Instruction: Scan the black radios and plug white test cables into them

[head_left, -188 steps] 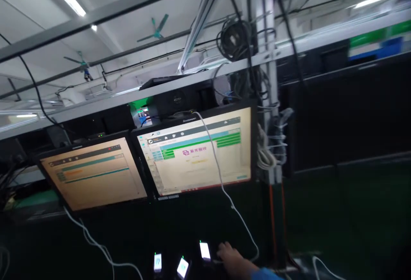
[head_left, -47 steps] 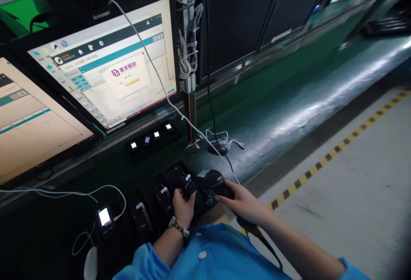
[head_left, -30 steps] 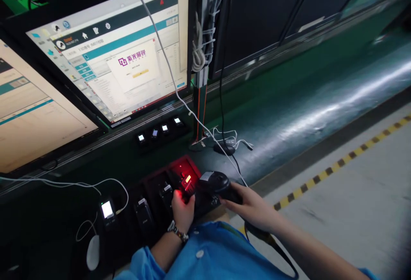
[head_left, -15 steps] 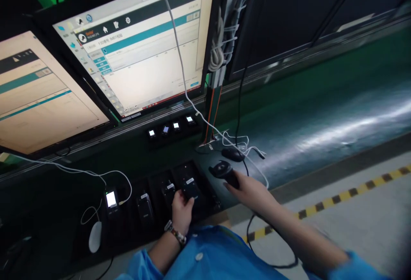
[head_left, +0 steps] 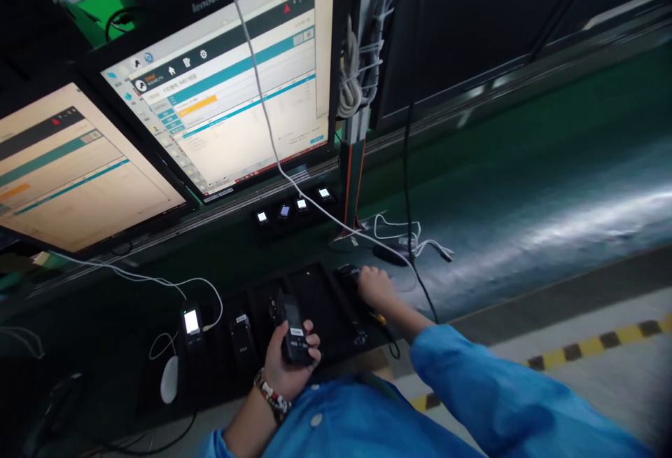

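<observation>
My left hand [head_left: 286,360] holds a black handheld radio-like terminal [head_left: 294,328] with a small dark screen, just above a black multi-slot charging dock [head_left: 320,304]. My right hand [head_left: 374,288] lies over a black handheld barcode scanner [head_left: 347,272] at the far end of the dock, and most of the scanner is hidden under my fingers. A similar black device [head_left: 241,335] stands in a dock slot to the left of my left hand. A beaded bracelet circles my left wrist.
Two tilted monitors [head_left: 220,101] showing a software table hang above the green bench. Several small lit devices [head_left: 292,206] sit in a row below them. A white mouse [head_left: 169,379], a lit device [head_left: 192,321] and loose cables lie nearby. Yellow-and-black tape marks the floor at right.
The black terminal has come out of its dock slot into my left hand, screen up. My right hand has lowered the scanner onto the dock. Orange highlighted rows now show on the monitors.
</observation>
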Action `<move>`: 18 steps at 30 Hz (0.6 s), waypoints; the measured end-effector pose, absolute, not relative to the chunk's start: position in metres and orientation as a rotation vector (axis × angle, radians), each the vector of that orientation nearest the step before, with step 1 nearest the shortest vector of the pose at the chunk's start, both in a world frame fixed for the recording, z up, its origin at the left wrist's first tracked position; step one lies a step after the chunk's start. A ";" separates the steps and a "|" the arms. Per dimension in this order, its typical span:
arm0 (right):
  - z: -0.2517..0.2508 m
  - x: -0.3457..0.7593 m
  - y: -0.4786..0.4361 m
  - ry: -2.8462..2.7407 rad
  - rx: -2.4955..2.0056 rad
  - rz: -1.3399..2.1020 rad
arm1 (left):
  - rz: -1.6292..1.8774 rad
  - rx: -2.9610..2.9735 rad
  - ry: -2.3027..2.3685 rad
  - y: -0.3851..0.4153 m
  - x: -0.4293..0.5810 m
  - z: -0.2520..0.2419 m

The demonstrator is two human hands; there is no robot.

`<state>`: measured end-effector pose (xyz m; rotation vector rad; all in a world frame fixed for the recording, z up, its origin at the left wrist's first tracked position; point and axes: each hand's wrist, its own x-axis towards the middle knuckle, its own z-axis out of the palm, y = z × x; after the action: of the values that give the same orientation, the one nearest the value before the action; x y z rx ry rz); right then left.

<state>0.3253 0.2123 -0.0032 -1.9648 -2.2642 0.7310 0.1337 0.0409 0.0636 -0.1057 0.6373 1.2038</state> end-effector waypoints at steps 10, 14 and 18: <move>0.077 0.324 0.097 -2.132 -0.876 1.049 | 1.077 -0.073 0.734 0.044 0.132 0.068; 0.090 0.321 0.086 -2.099 -0.971 1.140 | 1.029 0.009 0.770 0.045 0.134 0.062; 0.104 0.321 0.087 -2.145 -1.012 1.167 | 0.987 0.107 0.830 0.045 0.138 0.059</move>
<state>0.3215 0.0867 0.1043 -1.0124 -2.1453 1.1667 0.1382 0.0454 0.0588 0.1074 0.8305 0.9872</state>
